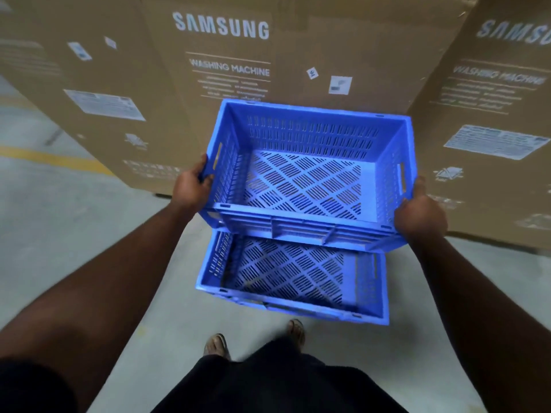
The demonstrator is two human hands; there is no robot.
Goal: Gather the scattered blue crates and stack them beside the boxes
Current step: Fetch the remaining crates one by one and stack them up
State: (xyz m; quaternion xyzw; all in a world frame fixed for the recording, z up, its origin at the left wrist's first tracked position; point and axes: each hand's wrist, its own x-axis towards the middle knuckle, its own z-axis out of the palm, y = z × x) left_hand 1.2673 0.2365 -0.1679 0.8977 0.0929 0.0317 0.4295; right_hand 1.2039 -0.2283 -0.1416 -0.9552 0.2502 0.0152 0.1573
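At nine o'clock the left hand [190, 186] curls round the left end wall of the upper blue crate [307, 174], and at three o'clock the right hand [420, 216] grips its right end. That crate hangs above a second blue crate [292, 278] on the concrete floor [59, 222]. At twelve o'clock stand tall cardboard boxes [226, 55].
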